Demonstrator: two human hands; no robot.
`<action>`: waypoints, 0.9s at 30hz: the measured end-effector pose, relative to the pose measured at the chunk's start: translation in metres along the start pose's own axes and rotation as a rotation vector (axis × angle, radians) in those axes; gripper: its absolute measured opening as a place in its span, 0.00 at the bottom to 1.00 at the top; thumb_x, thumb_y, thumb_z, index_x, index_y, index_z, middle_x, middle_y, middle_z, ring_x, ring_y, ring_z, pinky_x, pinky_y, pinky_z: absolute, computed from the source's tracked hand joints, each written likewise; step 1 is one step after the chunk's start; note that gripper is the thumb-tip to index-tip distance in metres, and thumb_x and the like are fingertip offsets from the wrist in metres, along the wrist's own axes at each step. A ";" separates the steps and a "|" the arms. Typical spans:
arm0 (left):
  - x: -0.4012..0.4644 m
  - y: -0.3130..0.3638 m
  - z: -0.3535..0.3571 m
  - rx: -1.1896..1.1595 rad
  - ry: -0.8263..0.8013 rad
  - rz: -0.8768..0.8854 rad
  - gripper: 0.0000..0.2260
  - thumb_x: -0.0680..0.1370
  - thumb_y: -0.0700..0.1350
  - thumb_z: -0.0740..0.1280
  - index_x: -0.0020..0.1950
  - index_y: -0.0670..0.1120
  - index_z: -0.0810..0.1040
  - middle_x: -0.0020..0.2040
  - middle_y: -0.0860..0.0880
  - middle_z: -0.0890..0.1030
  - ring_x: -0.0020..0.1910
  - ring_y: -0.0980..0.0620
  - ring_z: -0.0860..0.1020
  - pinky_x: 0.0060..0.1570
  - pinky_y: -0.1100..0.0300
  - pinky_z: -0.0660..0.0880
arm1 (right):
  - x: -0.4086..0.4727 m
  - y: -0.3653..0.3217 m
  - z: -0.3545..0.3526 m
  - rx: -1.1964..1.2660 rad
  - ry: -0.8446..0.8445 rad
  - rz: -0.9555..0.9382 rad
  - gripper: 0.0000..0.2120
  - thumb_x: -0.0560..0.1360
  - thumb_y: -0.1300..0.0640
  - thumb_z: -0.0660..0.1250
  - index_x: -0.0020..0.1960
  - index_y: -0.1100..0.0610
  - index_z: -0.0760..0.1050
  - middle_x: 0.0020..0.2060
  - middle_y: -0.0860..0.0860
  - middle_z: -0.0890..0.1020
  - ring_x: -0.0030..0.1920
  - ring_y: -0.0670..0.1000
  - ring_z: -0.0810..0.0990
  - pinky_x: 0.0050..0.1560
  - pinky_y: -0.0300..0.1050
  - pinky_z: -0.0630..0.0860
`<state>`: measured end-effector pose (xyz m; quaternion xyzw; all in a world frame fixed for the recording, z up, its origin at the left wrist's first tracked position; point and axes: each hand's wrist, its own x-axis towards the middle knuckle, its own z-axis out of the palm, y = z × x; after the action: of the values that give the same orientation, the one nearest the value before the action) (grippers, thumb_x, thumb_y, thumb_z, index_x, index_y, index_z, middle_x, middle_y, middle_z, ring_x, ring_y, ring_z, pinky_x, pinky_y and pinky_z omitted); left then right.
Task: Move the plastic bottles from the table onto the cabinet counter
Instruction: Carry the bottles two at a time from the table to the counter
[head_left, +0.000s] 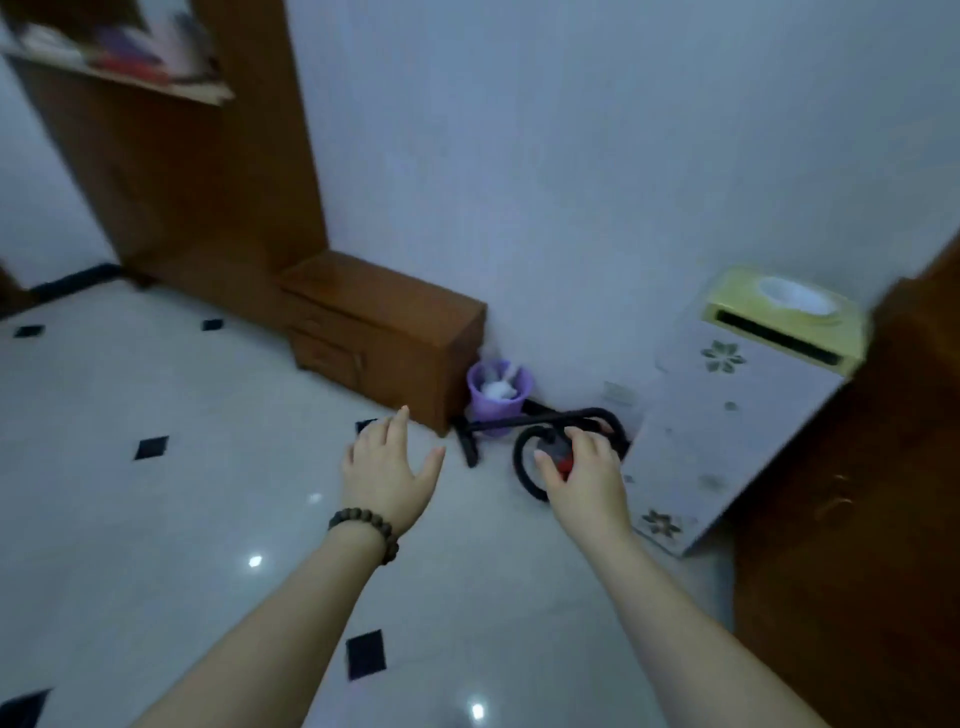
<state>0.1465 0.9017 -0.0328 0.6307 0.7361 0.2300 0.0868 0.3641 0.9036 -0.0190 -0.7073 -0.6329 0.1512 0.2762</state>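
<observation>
Red showed between the curled fingers of the right hand (582, 467): a cap, it seemed, on a small greyish plastic bottle (557, 454) gripped from above, the body mostly hidden under the palm. Holding it by the top like that probably suited carrying at arm's length. The left hand (387, 467) was held out flat and relaxed, fingers straight, holding nothing, with a dark wooden bead bracelet (366, 527) at its wrist; it seemed free for balance or for the next pick.

Neither a table nor other bottles were in view, so how many remained could not be told. Ahead stood a low brown wooden cabinet (384, 327) against the pale wall, joined to a taller brown wooden unit (208, 171); its flat top was likely the counter meant to receive the bottle, which was well apart from it. Beside the cabinet sat a purple plastic waste bin (498, 392) and a black tubular frame (524, 423) on the glossy white tiled floor (156, 519).
</observation>
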 end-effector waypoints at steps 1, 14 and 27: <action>-0.006 -0.032 -0.016 0.028 0.019 -0.063 0.39 0.69 0.68 0.44 0.74 0.48 0.64 0.71 0.47 0.69 0.69 0.47 0.66 0.67 0.49 0.61 | -0.002 -0.026 0.022 0.001 -0.031 -0.068 0.26 0.75 0.48 0.67 0.67 0.62 0.71 0.63 0.59 0.73 0.64 0.61 0.70 0.64 0.53 0.67; -0.127 -0.317 -0.168 0.171 0.301 -0.776 0.30 0.78 0.61 0.56 0.75 0.48 0.60 0.74 0.47 0.65 0.73 0.47 0.62 0.70 0.48 0.58 | -0.111 -0.323 0.229 0.024 -0.471 -0.839 0.25 0.77 0.46 0.62 0.68 0.61 0.69 0.62 0.59 0.74 0.64 0.59 0.69 0.66 0.50 0.64; -0.113 -0.523 -0.258 0.229 0.425 -1.145 0.30 0.78 0.63 0.55 0.76 0.49 0.58 0.75 0.49 0.63 0.75 0.49 0.58 0.72 0.46 0.56 | -0.138 -0.543 0.414 0.135 -0.740 -1.047 0.25 0.78 0.47 0.61 0.71 0.58 0.65 0.67 0.56 0.69 0.68 0.56 0.64 0.67 0.49 0.64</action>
<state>-0.4046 0.6812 -0.0584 0.0817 0.9787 0.1872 -0.0204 -0.3314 0.8758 -0.0538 -0.1870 -0.9367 0.2700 0.1210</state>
